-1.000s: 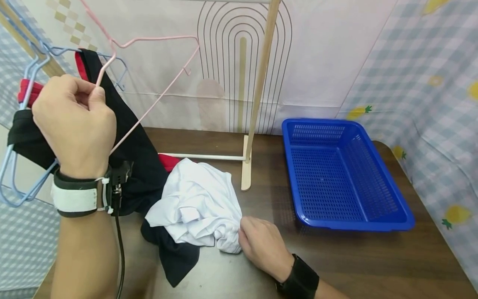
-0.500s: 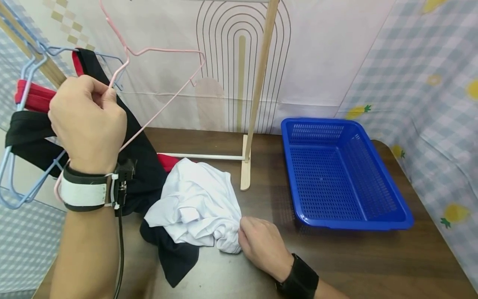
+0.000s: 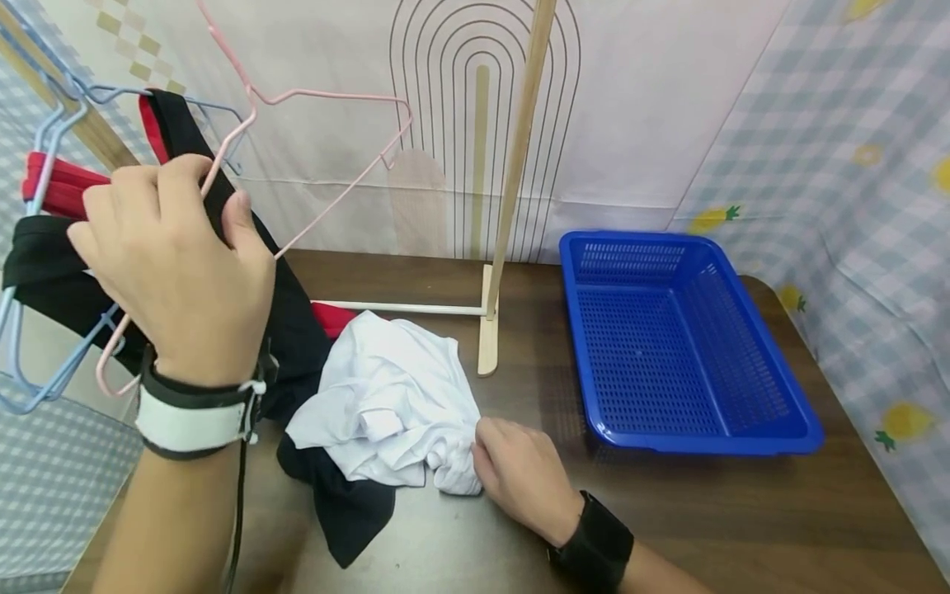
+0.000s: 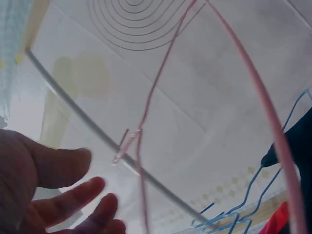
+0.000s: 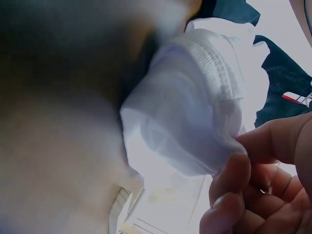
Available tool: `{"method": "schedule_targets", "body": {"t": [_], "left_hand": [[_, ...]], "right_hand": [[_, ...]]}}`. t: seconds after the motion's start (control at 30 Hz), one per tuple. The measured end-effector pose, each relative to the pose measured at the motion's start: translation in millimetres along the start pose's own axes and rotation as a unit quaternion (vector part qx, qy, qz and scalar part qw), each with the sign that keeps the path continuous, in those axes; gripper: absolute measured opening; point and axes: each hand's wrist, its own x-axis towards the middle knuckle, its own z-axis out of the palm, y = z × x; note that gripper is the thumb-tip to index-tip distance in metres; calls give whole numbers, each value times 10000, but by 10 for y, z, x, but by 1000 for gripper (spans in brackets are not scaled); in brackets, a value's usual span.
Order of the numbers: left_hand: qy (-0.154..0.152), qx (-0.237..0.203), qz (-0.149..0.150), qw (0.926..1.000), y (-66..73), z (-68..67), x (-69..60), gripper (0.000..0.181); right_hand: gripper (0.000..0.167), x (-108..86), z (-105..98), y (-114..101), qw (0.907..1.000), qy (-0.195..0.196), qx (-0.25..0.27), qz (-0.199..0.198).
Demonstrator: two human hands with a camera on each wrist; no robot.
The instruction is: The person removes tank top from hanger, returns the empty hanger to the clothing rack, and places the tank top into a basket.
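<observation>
My left hand [image 3: 178, 256] is at the upper left with its fingers spread apart, beside a pink wire hanger [image 3: 334, 95]. In the left wrist view, nothing lies between the thumb and fingers [image 4: 70, 168], and the pink hanger stands apart from them. My right hand [image 3: 527, 474] pinches the edge of a crumpled white garment [image 3: 393, 404] on the table. The right wrist view shows a ribbed band [image 5: 209, 63] on that garment near the thumb and forefinger. Black clothing with red parts [image 3: 285, 305] hangs behind my left hand, on blue hangers [image 3: 44, 384].
A blue plastic basket [image 3: 594, 421] stands on the right of the brown table [image 3: 668, 511]. A wooden rack post [image 3: 519, 157] rises at the back, with a white lower bar [image 3: 401, 308]. Black cloth [image 3: 349, 511] lies partly under the white garment.
My left hand first moved right with the pink hanger, then its pinching fingers spread and let go of it. The right hand stays on the white garment.
</observation>
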Motion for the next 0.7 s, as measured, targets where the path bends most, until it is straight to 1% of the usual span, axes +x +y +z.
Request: {"method": "schedule_targets", "body": {"t": [0.07,0.13,0.17,0.2,0.23,0.27,0.33,0.4,0.47,0.5,0.57,0.7], "left_hand": [[459,-330,235,9981,82,-49,-103,39],[805,-741,598,9922,178,-93,-237,33],[863,-939,849,9882,224,-113,-316,30],[817,-1086,1134,9842,261,-132,-398,26],[679,-1202,1436,9800,286,-141,-482,24],[436,-1239,1737,9760,297,-143,-566,23],[-268,-1149,2180,9688,292,-117,-727,25],[-1043,-865,2443,9602,247,-52,-869,33],[-1684,-540,2547,9507,174,37,-994,44],[-1927,-387,2568,9463,133,80,-1051,50],[-2275,-180,2591,9385,44,156,-1159,59],[-2756,62,2581,9260,-99,241,-1322,70]], "right_hand": [[26,30,-14,5,10000,-10,23,-30],[25,67,-34,13,10000,-30,53,-28],[25,88,-44,17,10000,-43,85,-15],[24,110,-56,19,9999,-63,123,6],[23,136,-63,20,9998,-77,167,24],[22,164,-66,21,9997,-86,209,38],[17,225,-67,20,9995,-105,282,42],[12,285,-57,16,9994,-118,333,14],[11,349,-40,9,9990,-154,424,-4],[10,380,-32,3,9986,-187,498,-4],[10,433,-19,-9,9973,-277,677,9],[12,509,-15,-13,9939,-482,990,105]]}}
